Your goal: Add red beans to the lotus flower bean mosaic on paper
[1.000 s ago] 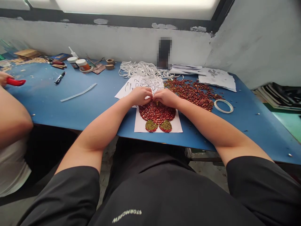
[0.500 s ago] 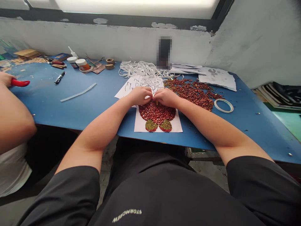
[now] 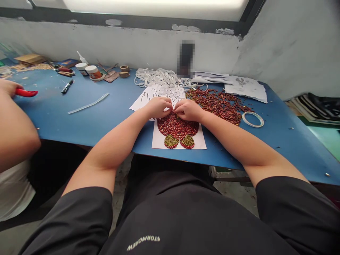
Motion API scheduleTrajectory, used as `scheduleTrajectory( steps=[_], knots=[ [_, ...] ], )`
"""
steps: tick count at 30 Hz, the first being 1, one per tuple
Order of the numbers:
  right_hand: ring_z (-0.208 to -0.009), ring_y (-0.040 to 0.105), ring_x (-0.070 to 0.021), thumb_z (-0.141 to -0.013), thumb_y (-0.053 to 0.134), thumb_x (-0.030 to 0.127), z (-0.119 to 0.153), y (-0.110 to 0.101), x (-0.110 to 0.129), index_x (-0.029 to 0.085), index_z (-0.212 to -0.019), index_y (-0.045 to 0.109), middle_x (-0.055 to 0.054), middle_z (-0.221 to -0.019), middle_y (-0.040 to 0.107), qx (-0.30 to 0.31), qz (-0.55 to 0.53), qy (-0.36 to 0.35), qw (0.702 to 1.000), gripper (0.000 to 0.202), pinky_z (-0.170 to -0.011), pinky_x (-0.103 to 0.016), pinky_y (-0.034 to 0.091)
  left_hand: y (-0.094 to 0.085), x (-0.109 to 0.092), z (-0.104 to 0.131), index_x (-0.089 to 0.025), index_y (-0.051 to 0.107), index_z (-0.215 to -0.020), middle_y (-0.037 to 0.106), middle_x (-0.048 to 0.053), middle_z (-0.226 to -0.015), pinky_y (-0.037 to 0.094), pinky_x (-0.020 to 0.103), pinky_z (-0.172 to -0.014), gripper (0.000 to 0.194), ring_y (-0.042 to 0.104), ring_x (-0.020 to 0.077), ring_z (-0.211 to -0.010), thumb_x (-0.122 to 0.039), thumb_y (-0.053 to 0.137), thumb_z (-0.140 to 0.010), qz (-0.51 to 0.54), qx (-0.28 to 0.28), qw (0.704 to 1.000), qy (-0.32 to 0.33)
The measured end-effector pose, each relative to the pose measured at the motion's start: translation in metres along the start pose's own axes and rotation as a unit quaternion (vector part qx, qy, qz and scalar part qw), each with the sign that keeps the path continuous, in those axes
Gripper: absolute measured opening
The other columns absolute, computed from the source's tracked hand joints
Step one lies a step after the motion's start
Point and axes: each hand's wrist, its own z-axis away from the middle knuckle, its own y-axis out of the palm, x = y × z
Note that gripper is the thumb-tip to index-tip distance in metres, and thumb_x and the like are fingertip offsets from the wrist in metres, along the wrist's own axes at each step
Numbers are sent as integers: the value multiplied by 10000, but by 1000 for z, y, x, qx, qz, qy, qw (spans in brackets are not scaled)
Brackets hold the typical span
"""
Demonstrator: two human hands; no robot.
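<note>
A white sheet (image 3: 158,141) bears a figure of red beans (image 3: 177,126) with two lobes of green beans (image 3: 171,141) at its lower end. Over the figure's upper part, my left hand (image 3: 160,107) and my right hand (image 3: 188,109) nearly meet, the fingers of each drawn together in a pinch. Anything between the fingertips is too small to make out. Behind them lies a paper with black line drawings (image 3: 143,98). Loose red beans (image 3: 225,109) are heaped just right of my right hand.
Another person's hand (image 3: 9,88) holds a red-handled tool (image 3: 26,92) at far left. A tape ring (image 3: 253,119) lies right of the beans. White strips (image 3: 156,77), jars (image 3: 93,72), a marker (image 3: 67,86) and a clear stick (image 3: 89,103) are on the blue table (image 3: 114,122).
The other person's hand and red-handled tool have shifted slightly right. My hands have stayed almost in place over the bean figure.
</note>
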Motion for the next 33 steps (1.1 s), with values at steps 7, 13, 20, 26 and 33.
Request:
scheduleTrajectory(
  steps=[7, 13, 20, 26, 33],
  knots=[
    [-888, 719, -241, -853, 600, 145, -1, -3, 7, 216, -911, 848, -88, -988, 823, -2, -8, 22, 1000, 264, -870, -383, 545, 1, 1, 0, -252, 820, -897, 811, 40, -1034, 529, 328, -737, 274, 737, 198, -863, -310, 555, -932, -6, -2, 1000, 3],
    [-876, 705, -236, -885, 625, 184, -2, -8, 9, 196, -889, 838, -102, -953, 801, -14, -29, 66, 997, 213, -862, -378, 538, 1, 1, 0, -259, 824, -912, 805, 39, -1016, 533, 325, -742, 267, 734, 196, -859, -305, 563, -934, -6, -4, 1000, 2],
    [-894, 691, -227, -881, 687, 193, -2, -5, 5, 235, -849, 840, -72, -960, 799, -4, -68, 79, 995, 162, -895, -384, 535, 3, 2, 0, -262, 828, -909, 804, 39, -1017, 530, 326, -748, 257, 725, 192, -850, -310, 577, -941, 0, -2, 1000, -2],
    [-887, 693, -221, -874, 772, 215, -3, -4, 4, 224, -865, 836, -57, -924, 789, -7, -79, 118, 990, 65, -883, -368, 520, 2, 2, 0, -260, 830, -915, 797, 40, -1012, 519, 328, -750, 249, 726, 195, -858, -302, 585, -936, 2, 0, 1000, -5],
    [-910, 718, -235, -869, 801, 204, -4, -4, 5, 236, -847, 851, -57, -938, 802, -8, -87, 138, 987, 63, -897, -374, 534, 2, 2, 0, -248, 823, -898, 804, 42, -1013, 514, 329, -728, 254, 727, 194, -844, -310, 580, -935, -4, -3, 1000, -2]
  ],
)
